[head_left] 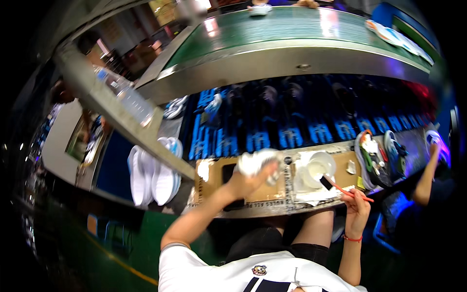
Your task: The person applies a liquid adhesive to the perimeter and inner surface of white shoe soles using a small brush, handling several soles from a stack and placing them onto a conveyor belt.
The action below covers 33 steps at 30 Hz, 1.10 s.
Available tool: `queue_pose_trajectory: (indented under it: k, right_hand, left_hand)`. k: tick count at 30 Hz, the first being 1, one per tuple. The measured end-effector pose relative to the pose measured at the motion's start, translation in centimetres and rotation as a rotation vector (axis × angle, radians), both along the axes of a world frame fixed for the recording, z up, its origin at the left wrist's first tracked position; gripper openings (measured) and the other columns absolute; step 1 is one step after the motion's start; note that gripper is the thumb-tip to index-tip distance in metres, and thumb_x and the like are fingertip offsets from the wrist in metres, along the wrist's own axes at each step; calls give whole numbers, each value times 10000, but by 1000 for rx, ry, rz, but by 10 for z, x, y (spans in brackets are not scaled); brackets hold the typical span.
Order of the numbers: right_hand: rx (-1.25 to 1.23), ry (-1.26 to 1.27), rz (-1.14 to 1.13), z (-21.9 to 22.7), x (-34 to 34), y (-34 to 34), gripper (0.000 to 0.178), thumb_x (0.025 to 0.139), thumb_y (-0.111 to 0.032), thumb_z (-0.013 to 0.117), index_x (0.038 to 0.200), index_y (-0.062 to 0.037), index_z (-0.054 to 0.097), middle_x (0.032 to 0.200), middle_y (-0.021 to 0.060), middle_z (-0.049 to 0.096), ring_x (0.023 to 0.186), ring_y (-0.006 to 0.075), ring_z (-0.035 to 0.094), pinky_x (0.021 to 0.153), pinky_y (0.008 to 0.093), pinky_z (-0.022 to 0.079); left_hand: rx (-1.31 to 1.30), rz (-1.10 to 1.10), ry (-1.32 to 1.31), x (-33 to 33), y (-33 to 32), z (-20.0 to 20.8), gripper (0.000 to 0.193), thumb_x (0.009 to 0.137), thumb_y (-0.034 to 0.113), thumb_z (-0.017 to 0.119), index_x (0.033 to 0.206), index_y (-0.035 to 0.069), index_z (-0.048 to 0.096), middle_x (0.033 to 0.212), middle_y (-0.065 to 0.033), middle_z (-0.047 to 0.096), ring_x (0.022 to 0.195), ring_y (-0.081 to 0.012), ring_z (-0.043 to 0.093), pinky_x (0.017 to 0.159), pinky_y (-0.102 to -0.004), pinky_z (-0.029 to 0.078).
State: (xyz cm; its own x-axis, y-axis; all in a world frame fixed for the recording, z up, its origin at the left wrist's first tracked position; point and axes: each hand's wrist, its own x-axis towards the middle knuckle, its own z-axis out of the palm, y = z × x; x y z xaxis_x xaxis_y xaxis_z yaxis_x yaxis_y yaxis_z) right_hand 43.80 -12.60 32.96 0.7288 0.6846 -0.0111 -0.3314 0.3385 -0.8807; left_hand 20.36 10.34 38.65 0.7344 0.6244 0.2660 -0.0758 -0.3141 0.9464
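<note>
My left hand (248, 184) is closed on a white object (255, 161), too blurred by motion to name, above the cardboard-covered bench. In my right hand (358, 207) is a small brush with an orange-red handle (349, 193) and a dark, flat head (326, 182). The brush head is close to the rim of a white round bowl (321, 164) with pale contents; I cannot tell whether they touch. A flat dark object (228, 172) lies on the cardboard (208, 181), partly hidden by my left forearm.
White soles (165, 182) stand at the left beside a metal post (127, 114). Shoes (372, 158) sit on the bench's right. Behind is a rack with blue slats (258, 138), under a green conveyor belt (272, 31). Another person's arm (427, 175) holds a shoe at far right.
</note>
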Motion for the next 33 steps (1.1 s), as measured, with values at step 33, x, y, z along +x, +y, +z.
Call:
queue_pose_trajectory:
  k: [33]
  right_hand:
    - [-98,-6,231,3,-68,-2,219,930,-139,525,963,50,630,761,167,695,688,130,627,719,244,443]
  left_hand:
    - [-905,921,-423,-350,34,-109,461,791,-38,679,1215,-39,497,1176,-162,580,1050,-341,591,907,-512,510]
